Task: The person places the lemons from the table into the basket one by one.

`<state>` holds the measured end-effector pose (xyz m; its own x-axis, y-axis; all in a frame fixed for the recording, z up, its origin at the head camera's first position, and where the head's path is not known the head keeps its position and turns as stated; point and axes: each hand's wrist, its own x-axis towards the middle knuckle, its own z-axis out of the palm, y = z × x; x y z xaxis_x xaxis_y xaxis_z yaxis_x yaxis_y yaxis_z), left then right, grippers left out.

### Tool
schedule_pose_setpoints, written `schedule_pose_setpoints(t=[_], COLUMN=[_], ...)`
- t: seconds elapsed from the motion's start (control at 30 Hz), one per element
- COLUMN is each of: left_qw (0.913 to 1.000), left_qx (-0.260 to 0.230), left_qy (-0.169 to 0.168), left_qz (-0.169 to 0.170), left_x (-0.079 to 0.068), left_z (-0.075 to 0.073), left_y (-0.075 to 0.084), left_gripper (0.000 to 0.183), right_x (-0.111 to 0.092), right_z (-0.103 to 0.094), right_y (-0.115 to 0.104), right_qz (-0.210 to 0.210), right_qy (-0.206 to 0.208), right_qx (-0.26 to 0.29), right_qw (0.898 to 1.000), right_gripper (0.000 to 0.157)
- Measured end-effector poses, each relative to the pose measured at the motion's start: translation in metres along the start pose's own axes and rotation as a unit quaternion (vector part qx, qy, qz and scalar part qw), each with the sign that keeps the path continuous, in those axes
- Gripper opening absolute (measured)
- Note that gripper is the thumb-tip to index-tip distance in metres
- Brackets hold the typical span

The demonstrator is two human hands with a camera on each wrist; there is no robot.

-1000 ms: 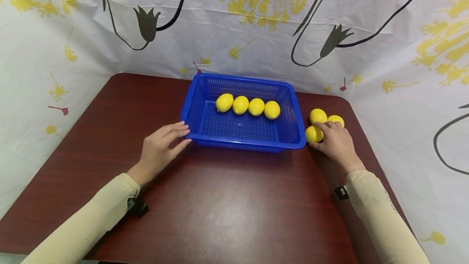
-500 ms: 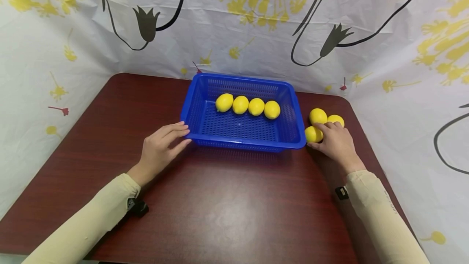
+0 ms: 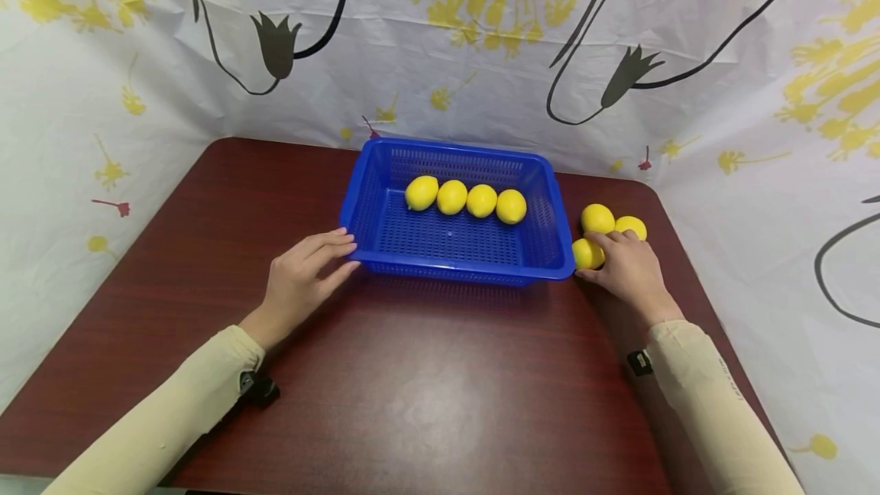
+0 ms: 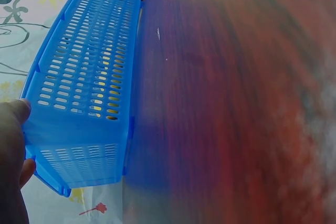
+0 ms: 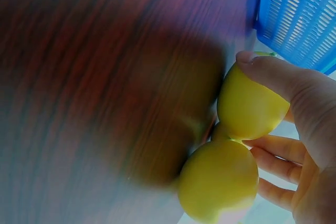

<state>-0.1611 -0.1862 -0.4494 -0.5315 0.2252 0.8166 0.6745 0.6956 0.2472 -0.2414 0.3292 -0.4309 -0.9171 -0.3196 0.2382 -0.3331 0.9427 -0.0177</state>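
A blue plastic basket [image 3: 450, 257] with slotted walls stands on the table, with several lemons [image 3: 451, 197] in a row inside it. At its near left corner my left hand [image 3: 299, 275] pinches the rim; in the left wrist view a thumb [image 4: 20, 109] shows at the basket's edge. Right of the basket, my right hand [image 3: 627, 264] holds a lemon [image 3: 587, 253] between thumb and fingers. In the right wrist view the thumb lies across that lemon [image 5: 249, 103], and a second lemon [image 5: 218, 182] sits close beside it.
Two more lemons lie just beyond my right hand: one lemon [image 3: 597, 218] behind the held one, another lemon [image 3: 631, 228] at the right, partly hidden by the hand. A dark red-brown table [image 3: 426, 380] runs back to a patterned white cloth [image 3: 440, 37].
The lemon under my right hand has shifted very slightly left, towards the basket. My left hand, the basket and its lemons look the same.
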Motion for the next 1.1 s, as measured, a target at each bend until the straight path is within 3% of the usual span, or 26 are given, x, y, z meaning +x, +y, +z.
schedule_pose_setpoints(t=[0.3, 0.67, 0.83, 1.1], left_qw=[1.0000, 0.9999, 0.9998, 0.9997], left_qx=[0.003, -0.002, -0.013, -0.021], left_qy=[-0.001, -0.014, -0.015, -0.013], left_qz=[0.001, 0.002, 0.003, 0.008], left_x=[0.000, 0.001, 0.002, 0.002], left_z=[0.000, -0.003, -0.004, -0.004], left_y=[-0.001, -0.001, -0.001, -0.003], left_gripper=[0.040, 0.032, 0.043, 0.042], right_x=[0.001, 0.003, 0.005, 0.009], right_z=[-0.005, -0.031, -0.044, -0.057], right_y=[0.001, -0.003, -0.004, -0.002], right_qz=[0.002, -0.003, -0.008, -0.021], right_qy=[-0.007, 0.010, 0.016, 0.016], right_qx=[-0.013, -0.019, -0.012, -0.003], right_qw=[1.000, 1.000, 1.000, 1.000], right_gripper=[0.073, 0.070, 0.069, 0.071])
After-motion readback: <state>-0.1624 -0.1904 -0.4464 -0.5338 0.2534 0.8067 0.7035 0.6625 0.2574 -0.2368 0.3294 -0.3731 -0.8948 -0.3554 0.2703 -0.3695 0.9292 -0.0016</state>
